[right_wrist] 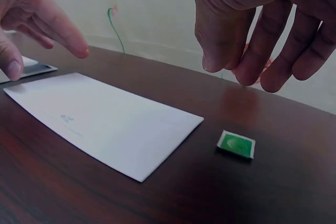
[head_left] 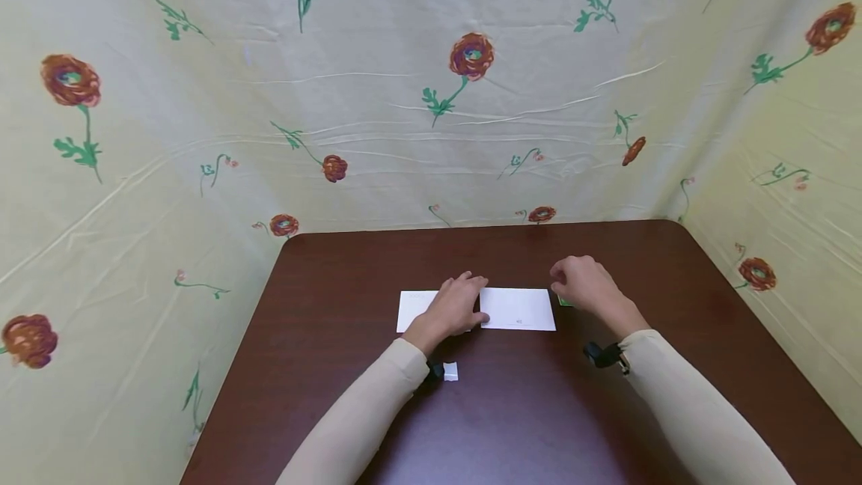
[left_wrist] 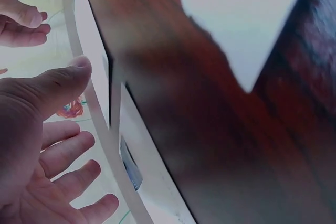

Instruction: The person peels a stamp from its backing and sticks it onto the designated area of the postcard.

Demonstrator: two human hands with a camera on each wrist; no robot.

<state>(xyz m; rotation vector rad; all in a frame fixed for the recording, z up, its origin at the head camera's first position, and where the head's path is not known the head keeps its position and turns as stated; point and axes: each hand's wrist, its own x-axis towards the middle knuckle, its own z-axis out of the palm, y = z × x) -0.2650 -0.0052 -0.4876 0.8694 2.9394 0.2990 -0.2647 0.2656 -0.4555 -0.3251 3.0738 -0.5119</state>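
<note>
My left hand (head_left: 456, 302) hovers with fingers spread between two flat white paper rectangles. The right-hand rectangle (head_left: 518, 310) carries a small printed mark near its front edge. The left-hand rectangle (head_left: 412, 307) is partly hidden by that hand; a dark shiny patch (left_wrist: 131, 163) shows on it in the left wrist view. My right hand (head_left: 584, 281) hangs above the table with loosely bent fingers and nothing visible between them. A small green square with a white border (right_wrist: 237, 144) lies on the table just below it, right of the printed rectangle.
A small white piece (head_left: 451, 371) lies near my left wrist, on the dark brown table (head_left: 512, 425). Light cloth (head_left: 377, 96) with printed flowers hangs behind the table and at both sides.
</note>
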